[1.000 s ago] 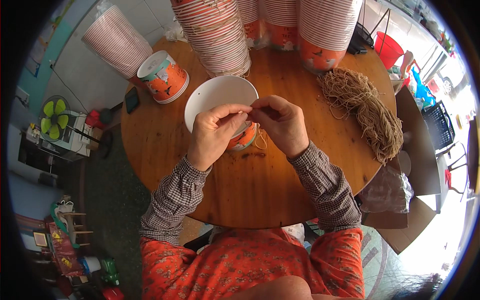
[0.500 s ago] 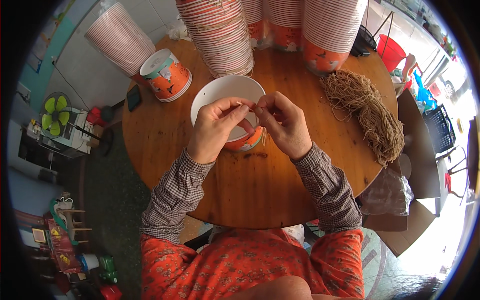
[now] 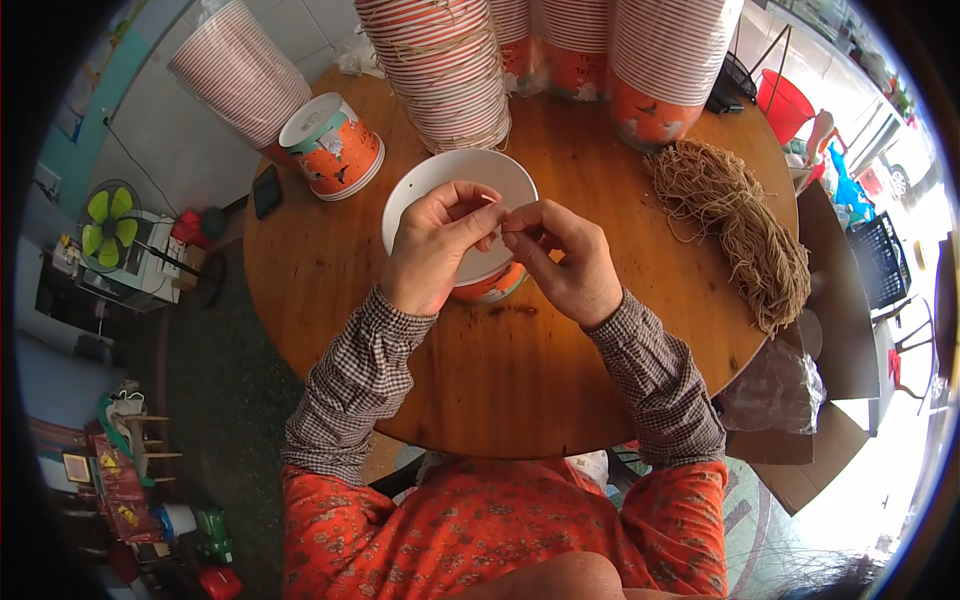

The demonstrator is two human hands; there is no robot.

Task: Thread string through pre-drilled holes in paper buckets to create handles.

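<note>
A paper bucket (image 3: 415, 192), white inside with an orange printed outside, stands on the round wooden table before me. Over its near right rim, my left hand (image 3: 438, 245) and my right hand (image 3: 565, 258) meet at the fingertips. Both are closed in a pinch on a thin piece of string, mostly hidden by the fingers. My left hand covers part of the bucket's opening. The right one is bent just outside the rim. A small dark hole shows in the bucket's far left wall.
A bundle of tan string (image 3: 735, 235) lies on the table (image 3: 500, 390) at right. Behind the bucket rises a tall stack of buckets (image 3: 440, 80) with strings on it; more wrapped stacks (image 3: 665, 70) stand beside it. An upturned bucket (image 3: 335, 150) and a phone (image 3: 267, 192) are at left.
My fingertips have come closer together, and the pale tip that stuck out of my left fingers no longer shows. The bucket has barely shifted.
</note>
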